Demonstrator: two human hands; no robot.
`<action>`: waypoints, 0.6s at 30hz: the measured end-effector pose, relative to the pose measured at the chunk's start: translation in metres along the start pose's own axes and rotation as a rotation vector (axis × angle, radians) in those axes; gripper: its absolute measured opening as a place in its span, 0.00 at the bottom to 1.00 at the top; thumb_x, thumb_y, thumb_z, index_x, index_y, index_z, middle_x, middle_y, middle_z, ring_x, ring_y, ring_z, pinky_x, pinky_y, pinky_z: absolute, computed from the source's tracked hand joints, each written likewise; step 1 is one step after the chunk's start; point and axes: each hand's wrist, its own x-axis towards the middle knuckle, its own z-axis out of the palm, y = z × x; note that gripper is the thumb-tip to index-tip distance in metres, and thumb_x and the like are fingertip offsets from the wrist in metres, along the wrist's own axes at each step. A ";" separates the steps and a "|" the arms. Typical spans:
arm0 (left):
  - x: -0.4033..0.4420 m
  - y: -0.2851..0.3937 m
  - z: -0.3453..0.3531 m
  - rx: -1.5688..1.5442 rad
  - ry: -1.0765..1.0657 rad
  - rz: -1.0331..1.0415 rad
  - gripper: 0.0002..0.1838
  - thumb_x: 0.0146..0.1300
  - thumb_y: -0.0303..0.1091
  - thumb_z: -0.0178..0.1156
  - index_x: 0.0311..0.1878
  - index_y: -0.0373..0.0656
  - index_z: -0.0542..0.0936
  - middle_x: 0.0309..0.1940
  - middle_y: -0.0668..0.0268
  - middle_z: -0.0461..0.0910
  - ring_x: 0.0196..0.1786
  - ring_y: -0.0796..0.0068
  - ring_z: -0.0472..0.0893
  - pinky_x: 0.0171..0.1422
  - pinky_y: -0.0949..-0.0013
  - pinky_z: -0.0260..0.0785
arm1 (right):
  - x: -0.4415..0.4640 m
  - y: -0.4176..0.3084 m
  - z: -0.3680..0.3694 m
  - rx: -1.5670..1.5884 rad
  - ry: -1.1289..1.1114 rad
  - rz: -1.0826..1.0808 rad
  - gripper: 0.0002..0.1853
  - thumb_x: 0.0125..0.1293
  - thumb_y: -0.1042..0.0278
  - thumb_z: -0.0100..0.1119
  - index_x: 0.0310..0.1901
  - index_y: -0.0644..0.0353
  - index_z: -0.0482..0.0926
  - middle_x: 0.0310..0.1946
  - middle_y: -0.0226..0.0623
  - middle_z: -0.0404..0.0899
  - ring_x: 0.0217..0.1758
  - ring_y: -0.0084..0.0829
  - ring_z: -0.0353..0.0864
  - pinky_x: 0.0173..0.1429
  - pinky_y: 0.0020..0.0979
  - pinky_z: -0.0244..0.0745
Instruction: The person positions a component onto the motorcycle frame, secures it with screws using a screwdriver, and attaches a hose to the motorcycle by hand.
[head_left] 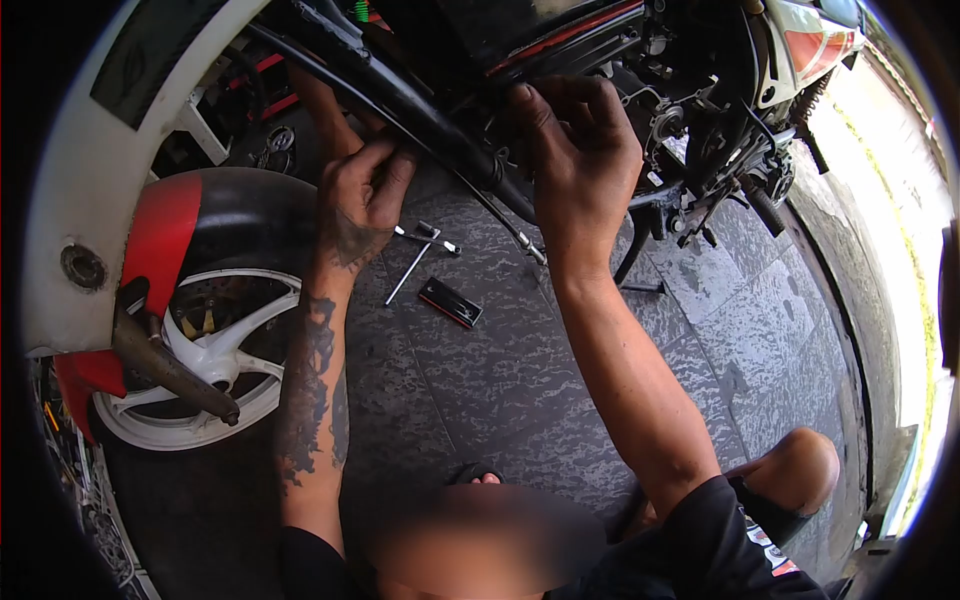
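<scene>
My left hand (pixel 368 190) is at the left side of the motorcycle's black frame tube (pixel 400 95), its thumb and fingers pinched together by the tube; what lies between them is too hidden to name. On the other side of the tube, my right hand (pixel 585 150) is raised at the lower edge of a black part with a red stripe (pixel 565 45). Its fingers are curled and the thumb points up to that edge; anything in the grip is hidden. A thin cable (pixel 500 222) hangs down between the two hands.
On the grey tiled floor (pixel 480 370) lie a T-shaped wrench (pixel 408 272) and a dark rectangular case (pixel 450 302). At the left stands a white-spoked wheel (pixel 225 365) beneath a red fender (pixel 160 235). The engine area (pixel 690 140) is at the upper right. Another person's forearm (pixel 325 105) shows behind my left hand.
</scene>
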 end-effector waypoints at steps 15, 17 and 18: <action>0.002 -0.004 -0.005 0.024 -0.061 -0.040 0.16 0.69 0.42 0.54 0.43 0.37 0.80 0.18 0.63 0.75 0.21 0.76 0.72 0.28 0.71 0.63 | -0.009 0.013 0.008 0.056 0.124 -0.143 0.06 0.62 0.77 0.63 0.40 0.64 0.78 0.32 0.34 0.84 0.33 0.19 0.82 0.36 0.21 0.75; 0.002 -0.008 -0.003 0.012 -0.089 -0.058 0.16 0.69 0.42 0.54 0.44 0.37 0.81 0.19 0.62 0.76 0.22 0.75 0.74 0.29 0.71 0.64 | -0.011 0.020 0.006 -0.038 0.071 -0.237 0.08 0.64 0.78 0.62 0.43 0.65 0.76 0.36 0.34 0.81 0.38 0.22 0.83 0.39 0.19 0.79; 0.003 -0.009 -0.001 -0.037 -0.060 -0.029 0.16 0.69 0.42 0.54 0.45 0.37 0.81 0.21 0.61 0.77 0.23 0.75 0.75 0.30 0.71 0.65 | -0.011 0.020 0.007 -0.038 0.070 -0.236 0.08 0.64 0.78 0.62 0.43 0.65 0.76 0.36 0.34 0.81 0.38 0.22 0.83 0.39 0.19 0.79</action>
